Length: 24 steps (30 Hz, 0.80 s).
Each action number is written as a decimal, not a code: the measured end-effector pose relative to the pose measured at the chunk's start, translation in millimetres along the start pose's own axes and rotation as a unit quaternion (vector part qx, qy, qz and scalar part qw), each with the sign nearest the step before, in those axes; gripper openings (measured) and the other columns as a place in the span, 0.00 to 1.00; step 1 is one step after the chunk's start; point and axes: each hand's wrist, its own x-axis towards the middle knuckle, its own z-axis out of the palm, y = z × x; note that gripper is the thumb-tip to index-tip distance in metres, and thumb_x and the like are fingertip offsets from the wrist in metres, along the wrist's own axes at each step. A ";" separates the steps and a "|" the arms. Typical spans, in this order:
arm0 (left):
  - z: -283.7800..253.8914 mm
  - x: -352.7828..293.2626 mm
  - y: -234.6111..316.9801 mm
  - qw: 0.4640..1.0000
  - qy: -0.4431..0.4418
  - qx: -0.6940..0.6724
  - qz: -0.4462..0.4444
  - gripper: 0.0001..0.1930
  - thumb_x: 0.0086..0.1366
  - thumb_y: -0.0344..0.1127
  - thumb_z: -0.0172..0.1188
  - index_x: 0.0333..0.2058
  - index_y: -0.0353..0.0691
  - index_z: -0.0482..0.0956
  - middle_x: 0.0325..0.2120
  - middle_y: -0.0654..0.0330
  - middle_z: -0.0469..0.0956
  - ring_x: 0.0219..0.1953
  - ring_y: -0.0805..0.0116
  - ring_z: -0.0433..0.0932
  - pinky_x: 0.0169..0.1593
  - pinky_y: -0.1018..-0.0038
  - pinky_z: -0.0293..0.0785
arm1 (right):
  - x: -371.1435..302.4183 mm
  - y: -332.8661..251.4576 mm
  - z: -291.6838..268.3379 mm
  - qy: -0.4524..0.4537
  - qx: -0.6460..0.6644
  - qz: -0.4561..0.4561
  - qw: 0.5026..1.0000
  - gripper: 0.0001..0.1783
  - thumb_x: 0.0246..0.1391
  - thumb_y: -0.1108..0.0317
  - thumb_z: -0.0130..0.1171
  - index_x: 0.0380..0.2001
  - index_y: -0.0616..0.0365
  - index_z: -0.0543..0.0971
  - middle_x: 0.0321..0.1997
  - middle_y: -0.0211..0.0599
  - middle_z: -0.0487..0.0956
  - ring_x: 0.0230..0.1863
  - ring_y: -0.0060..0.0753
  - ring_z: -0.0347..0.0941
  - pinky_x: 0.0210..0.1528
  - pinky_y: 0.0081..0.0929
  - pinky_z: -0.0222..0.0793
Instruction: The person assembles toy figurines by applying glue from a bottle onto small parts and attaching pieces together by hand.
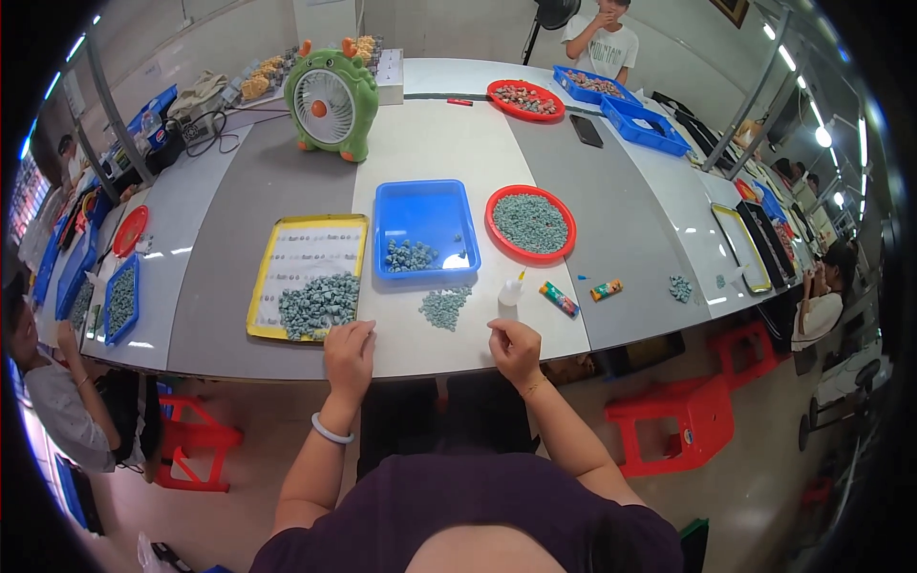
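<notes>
Stones (320,304) heap in the yellow tray (262,279). The left hand (349,355) curls loosely; the blue tray (420,215) holds 1 small cluster, so little seems done, much left. The right hand (517,351) bends its fingers inward (either hand's grip, I can't tell).

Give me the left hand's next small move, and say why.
The left hand might best pick one from the heap of grey-green pieces in the yellow-rimmed tray, since that heap lies close beside it.
</notes>
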 end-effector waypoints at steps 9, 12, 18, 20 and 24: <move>3.0 -8.6 -6.5 0.992 -0.040 -0.098 -0.071 0.09 0.50 0.27 0.59 0.33 0.39 0.77 0.31 0.55 0.75 0.39 0.55 0.71 0.45 0.65 0.66 | -22.5 6.9 -8.7 0.000 -0.017 0.020 1.000 0.09 0.37 0.80 0.49 0.26 0.65 0.77 0.21 0.44 0.75 0.19 0.37 0.70 0.24 0.27 0.66; 1.8 -11.1 -2.8 0.985 -0.081 -0.129 -0.084 0.10 0.50 0.28 0.59 0.33 0.39 0.77 0.31 0.57 0.74 0.39 0.57 0.69 0.45 0.65 0.65 | -25.4 -4.4 -12.1 0.008 0.005 0.022 1.000 0.09 0.40 0.82 0.47 0.27 0.67 0.76 0.19 0.40 0.72 0.16 0.30 0.64 0.19 0.23 0.60; -3.5 -13.1 0.5 0.983 -0.035 -0.155 -0.094 0.09 0.52 0.26 0.59 0.34 0.37 0.76 0.32 0.57 0.74 0.37 0.58 0.71 0.42 0.68 0.68 | -29.0 -1.9 -10.5 0.006 0.012 0.032 0.999 0.09 0.44 0.81 0.46 0.29 0.67 0.74 0.23 0.36 0.73 0.22 0.26 0.65 0.25 0.20 0.61; -6.5 -9.2 -2.2 0.981 0.014 -0.172 -0.091 0.09 0.52 0.26 0.59 0.34 0.36 0.75 0.32 0.56 0.75 0.34 0.57 0.73 0.40 0.70 0.70 | -28.3 2.1 -11.2 0.015 0.009 0.044 0.999 0.10 0.41 0.80 0.48 0.30 0.67 0.74 0.25 0.38 0.73 0.25 0.29 0.67 0.29 0.23 0.64; -15.2 7.2 7.0 0.964 0.012 -0.230 -0.130 0.10 0.52 0.21 0.59 0.35 0.34 0.75 0.33 0.56 0.75 0.33 0.65 0.76 0.37 0.73 0.72 | -30.8 17.5 -0.8 0.148 0.126 0.128 0.973 0.11 0.49 0.77 0.50 0.38 0.64 0.69 0.36 0.35 0.69 0.36 0.26 0.65 0.41 0.22 0.62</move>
